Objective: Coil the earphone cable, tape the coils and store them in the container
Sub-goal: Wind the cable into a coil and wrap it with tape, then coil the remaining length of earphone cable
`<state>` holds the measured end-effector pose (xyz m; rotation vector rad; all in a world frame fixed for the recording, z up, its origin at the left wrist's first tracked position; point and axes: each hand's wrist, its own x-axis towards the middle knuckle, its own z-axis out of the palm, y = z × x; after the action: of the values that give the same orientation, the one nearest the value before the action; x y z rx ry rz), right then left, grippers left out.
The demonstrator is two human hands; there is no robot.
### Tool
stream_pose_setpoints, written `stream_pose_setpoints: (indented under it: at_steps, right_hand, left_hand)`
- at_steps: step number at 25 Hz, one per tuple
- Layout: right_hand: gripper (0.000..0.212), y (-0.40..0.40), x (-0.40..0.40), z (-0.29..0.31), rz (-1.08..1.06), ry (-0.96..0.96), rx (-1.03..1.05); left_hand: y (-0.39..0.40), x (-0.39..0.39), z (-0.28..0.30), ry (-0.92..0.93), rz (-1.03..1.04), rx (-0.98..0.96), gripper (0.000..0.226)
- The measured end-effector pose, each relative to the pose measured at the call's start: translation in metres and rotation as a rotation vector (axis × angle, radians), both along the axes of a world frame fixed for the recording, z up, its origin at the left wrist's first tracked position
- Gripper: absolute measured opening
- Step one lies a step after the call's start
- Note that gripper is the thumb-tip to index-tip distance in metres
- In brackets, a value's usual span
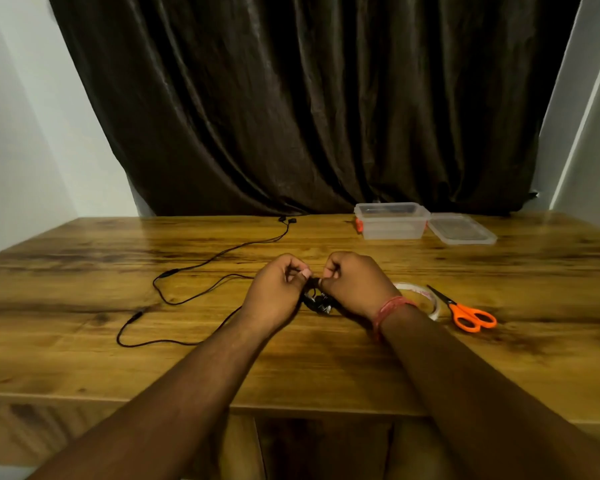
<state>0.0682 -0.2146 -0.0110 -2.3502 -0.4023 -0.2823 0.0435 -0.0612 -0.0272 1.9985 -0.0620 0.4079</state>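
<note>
left hand [274, 292] and right hand [352, 282] meet at mid-table, both w/ fingers curled and pinching a small dark bundle of coils [317, 301] between them; the pinch looks meant to stop finished loops springing apart while more cable is fed in. exact finger placement on the bundle is hidden by knuckles. the rest of the earphone cable [201, 265] trails loose to the left and away, ending in the earbuds [287, 220] near the far edge by the curtain [309, 98], so coiling is judged only partly done. tape roll [426, 296] lies just beside the right wrist and orange scissors [471, 315] next to it, both in easy reach for the taping step. container [392, 221] stands open at the far right w/ lid [461, 228] off alongside, ready to receive. wooden table [84, 368] has bare room on the near side and left; slack cable loops sit well inside the edges, no snag points seen.
</note>
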Motion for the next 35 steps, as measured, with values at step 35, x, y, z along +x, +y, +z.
stream_pose_setpoints:
  at_steps: [35]
  right_hand:
    - [0.023, 0.062, -0.064, -0.007, 0.515, -0.722, -0.564]
  left_hand:
    - [0.113, -0.119, -0.004, -0.200, 0.310, 0.799, 0.028]
